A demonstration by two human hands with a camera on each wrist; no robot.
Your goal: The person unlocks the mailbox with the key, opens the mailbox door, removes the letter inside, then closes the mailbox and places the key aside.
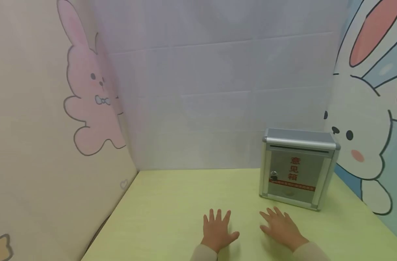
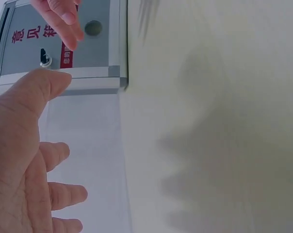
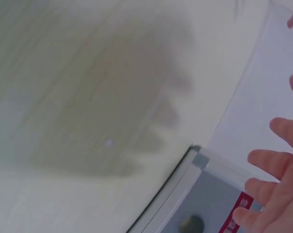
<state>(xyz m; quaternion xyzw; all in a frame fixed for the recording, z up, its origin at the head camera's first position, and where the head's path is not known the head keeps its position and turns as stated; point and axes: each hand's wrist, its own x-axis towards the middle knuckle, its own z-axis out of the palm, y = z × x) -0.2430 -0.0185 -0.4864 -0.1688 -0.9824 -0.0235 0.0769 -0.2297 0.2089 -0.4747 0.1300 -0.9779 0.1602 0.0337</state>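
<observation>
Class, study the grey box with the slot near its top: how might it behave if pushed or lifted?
The box would probably stay stiff, judging by its straight, metal-looking frame. Pushed high on its front, it might tip backward, since it looks taller than deep. Its smooth-looking front panel could prove slippery.

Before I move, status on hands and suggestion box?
Left hand open, empty. Right hand likewise, nearer the suggestion box. Box upright on tabletop, door closed. No obstruction visible between right hand and box.
</observation>
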